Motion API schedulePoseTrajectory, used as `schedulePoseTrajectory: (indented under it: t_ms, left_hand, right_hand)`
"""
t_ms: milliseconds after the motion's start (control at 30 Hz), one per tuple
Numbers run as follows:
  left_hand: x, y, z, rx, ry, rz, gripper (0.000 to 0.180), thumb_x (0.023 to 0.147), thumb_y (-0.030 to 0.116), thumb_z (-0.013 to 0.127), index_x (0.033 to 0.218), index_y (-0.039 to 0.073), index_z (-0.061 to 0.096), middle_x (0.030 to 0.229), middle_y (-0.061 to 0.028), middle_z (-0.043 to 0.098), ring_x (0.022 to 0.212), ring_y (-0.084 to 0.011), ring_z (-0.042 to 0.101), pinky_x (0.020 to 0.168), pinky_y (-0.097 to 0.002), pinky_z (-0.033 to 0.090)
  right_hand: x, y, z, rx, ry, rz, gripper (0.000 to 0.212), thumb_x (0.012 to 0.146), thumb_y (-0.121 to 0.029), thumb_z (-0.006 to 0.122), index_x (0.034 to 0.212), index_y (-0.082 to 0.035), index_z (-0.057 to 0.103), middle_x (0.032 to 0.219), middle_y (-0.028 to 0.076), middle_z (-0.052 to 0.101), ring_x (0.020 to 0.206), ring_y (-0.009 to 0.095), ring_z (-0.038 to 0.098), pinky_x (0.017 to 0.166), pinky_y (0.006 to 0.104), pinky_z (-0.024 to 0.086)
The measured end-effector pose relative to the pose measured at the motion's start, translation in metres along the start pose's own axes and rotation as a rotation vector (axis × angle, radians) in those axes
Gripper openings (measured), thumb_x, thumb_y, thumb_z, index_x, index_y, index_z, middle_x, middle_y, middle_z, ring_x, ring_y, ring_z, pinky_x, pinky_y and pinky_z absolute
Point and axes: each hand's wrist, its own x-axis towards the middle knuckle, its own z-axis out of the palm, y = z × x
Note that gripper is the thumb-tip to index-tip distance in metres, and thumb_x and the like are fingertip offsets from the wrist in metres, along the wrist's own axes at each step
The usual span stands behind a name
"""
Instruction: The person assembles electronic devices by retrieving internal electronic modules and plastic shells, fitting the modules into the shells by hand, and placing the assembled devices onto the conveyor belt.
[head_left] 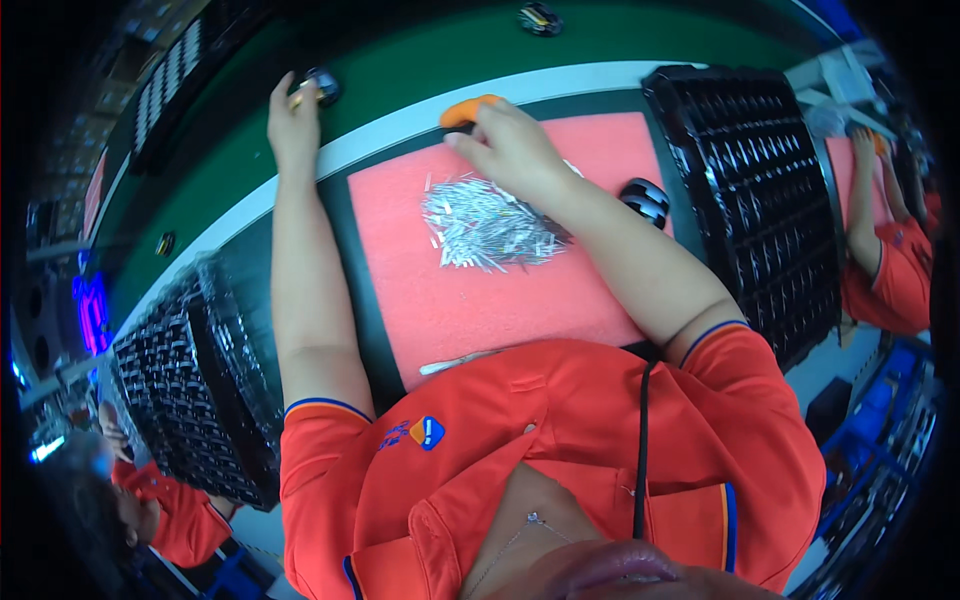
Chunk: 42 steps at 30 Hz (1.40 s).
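My left hand (pixel 294 122) reaches over the green belt, its fingers closed on a small dark rounded device (pixel 324 86) with a yellowish part. My right hand (pixel 515 150) is above the far part of the pink foam mat (pixel 480 318). It grips a rounded orange-and-black thing (pixel 466 112), whose kind I cannot make out. Under and beside my right wrist lies a loose pile of thin silvery strips (pixel 490 228) on the mat. A black computer mouse (pixel 645 202) rests at the mat's right edge, near my right forearm.
Stacked black plastic trays stand on the right (pixel 765 200) and left (pixel 190 375). More small devices lie on the belt, at the far side (pixel 540 18) and far left (pixel 165 242). A thin white tool (pixel 455 362) lies at the mat's near edge. Other people work at both sides.
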Motion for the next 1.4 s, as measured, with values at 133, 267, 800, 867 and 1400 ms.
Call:
schedulePoseTrajectory:
  t_ms: [133, 267, 800, 867, 1400]
  left_hand:
    - [-0.001, 0.019, 0.009, -0.052, -0.111, -0.162, 0.05, 0.093, 0.038, 0.051, 0.133, 0.007, 0.05, 0.111, -0.017, 0.064, 0.105, -0.0248, 0.061, 0.092, -0.0305, 0.044]
    - [-0.005, 0.023, 0.009, -0.001, -0.089, -0.066, 0.049, 0.094, 0.037, 0.049, 0.133, 0.007, 0.051, 0.119, -0.0177, 0.061, 0.111, -0.0249, 0.058, 0.096, -0.0302, 0.041]
    - [0.002, -0.006, 0.002, -0.417, 0.139, -0.118, 0.038, 0.095, 0.025, 0.052, 0.124, 0.0, 0.055, 0.117, -0.013, 0.061, 0.106, -0.0177, 0.056, 0.091, -0.0266, 0.041]
    - [0.001, -0.004, 0.001, -0.416, 0.134, -0.116, 0.038, 0.094, 0.025, 0.052, 0.124, 0.0, 0.055, 0.117, -0.0124, 0.061, 0.104, -0.017, 0.056, 0.091, -0.0264, 0.041]
    - [-0.005, 0.012, -0.004, -0.379, 0.076, -0.196, 0.037, 0.096, 0.025, 0.05, 0.127, 0.003, 0.053, 0.12, -0.0101, 0.06, 0.113, -0.016, 0.054, 0.097, -0.0286, 0.04]
  right_hand:
    - [0.0, -0.003, -0.009, 0.045, 0.076, 0.005, 0.036, 0.085, -0.03, 0.065, 0.104, 0.0, 0.063, 0.075, 0.01, 0.059, 0.071, 0.02, 0.057, 0.066, 0.0324, 0.045]
    - [0.006, -0.041, -0.073, 0.225, -0.009, 0.235, 0.041, 0.087, -0.031, 0.065, 0.116, -0.002, 0.059, 0.087, 0.006, 0.062, 0.077, 0.011, 0.059, 0.07, 0.0252, 0.047]
    - [-0.125, 0.01, -0.16, -0.227, -0.064, 0.486, 0.039, 0.089, -0.027, 0.061, 0.119, -0.002, 0.059, 0.083, 0.003, 0.054, 0.071, 0.011, 0.045, 0.065, 0.0242, 0.039]
    - [-0.124, 0.01, -0.161, -0.274, -0.095, 0.62, 0.04, 0.087, -0.028, 0.064, 0.116, -0.001, 0.059, 0.079, 0.003, 0.052, 0.069, 0.01, 0.045, 0.063, 0.0248, 0.038]
    - [-0.097, 0.016, -0.151, -0.268, 0.098, 0.61, 0.041, 0.087, -0.026, 0.066, 0.12, -0.003, 0.058, 0.067, -0.002, 0.05, 0.058, 0.006, 0.041, 0.055, 0.0216, 0.034]
